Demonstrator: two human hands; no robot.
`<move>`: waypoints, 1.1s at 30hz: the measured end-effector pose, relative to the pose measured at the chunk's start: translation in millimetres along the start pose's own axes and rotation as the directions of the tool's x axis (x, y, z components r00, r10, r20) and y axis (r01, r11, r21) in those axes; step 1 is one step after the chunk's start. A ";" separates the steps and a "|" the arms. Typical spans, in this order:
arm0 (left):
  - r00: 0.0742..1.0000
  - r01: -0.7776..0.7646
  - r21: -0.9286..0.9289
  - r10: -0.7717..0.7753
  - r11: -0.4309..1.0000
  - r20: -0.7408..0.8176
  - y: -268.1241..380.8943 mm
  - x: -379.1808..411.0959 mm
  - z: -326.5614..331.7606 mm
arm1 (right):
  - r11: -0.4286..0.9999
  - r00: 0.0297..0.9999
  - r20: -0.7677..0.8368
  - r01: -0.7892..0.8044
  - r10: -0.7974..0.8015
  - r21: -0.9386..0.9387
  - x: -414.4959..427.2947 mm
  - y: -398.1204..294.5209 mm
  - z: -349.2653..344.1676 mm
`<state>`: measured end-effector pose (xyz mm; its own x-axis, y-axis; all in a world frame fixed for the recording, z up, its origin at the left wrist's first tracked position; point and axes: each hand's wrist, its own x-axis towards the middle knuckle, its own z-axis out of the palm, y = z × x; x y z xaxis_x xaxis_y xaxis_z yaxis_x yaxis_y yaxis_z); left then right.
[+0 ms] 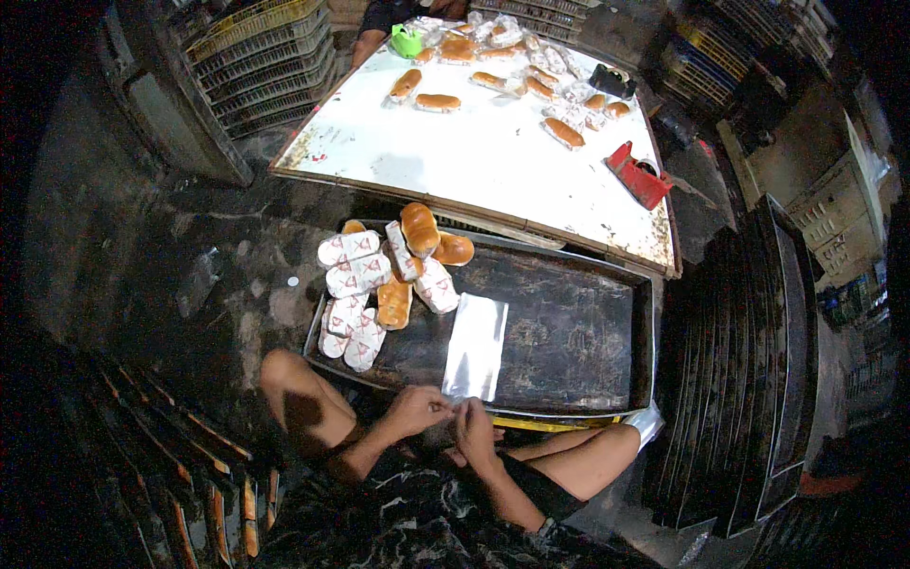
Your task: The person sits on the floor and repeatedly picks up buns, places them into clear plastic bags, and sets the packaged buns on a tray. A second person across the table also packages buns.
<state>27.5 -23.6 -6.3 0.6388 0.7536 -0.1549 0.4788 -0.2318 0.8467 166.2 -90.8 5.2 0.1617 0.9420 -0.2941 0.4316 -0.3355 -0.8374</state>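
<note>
A clear plastic bag (476, 348) lies flat along the near side of a dark metal baking tray (569, 334). Its near end is pinched between the fingertips of my left hand (419, 411) and my right hand (475, 430), which are close together at the tray's near rim. On the tray's left part, bread rolls are heaped; some show brown tops, such as one roll (419, 229) on the pile and another roll (394, 304) lower down. Several paper-wrapped rolls (357, 274) show printed white undersides.
A white-topped table (455, 156) beyond the tray holds several bagged rolls (561, 133), a red tape dispenser (638, 176) and a green object (406, 41). Stacked trays (725, 384) stand at right, plastic crates (263, 71) at back left. Another person's arm (367, 47) is behind the table.
</note>
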 end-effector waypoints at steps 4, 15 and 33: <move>0.860 0.016 -0.169 -0.100 0.985 -0.500 33.6 2.2 1.3 | 0.813 0.874 0.431 -0.412 0.224 0.411 25.3 -4.8 -14.6; 0.715 -0.334 -0.928 -0.597 0.163 -0.362 -51.5 -34.7 -57.2 | 0.386 0.816 0.559 -0.473 -0.146 0.792 71.8 -60.1 74.9; 0.469 -0.557 -0.726 -0.569 0.403 -0.676 -23.8 -7.6 -45.5 | 0.692 0.724 0.118 0.686 -0.680 -0.223 41.5 -50.8 30.9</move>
<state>-16.1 4.2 -2.1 -0.3793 0.9011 -0.2103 -0.5999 -0.0665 0.7973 123.6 -34.5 21.3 -0.2811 0.9110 0.3017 0.6079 0.4123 -0.6786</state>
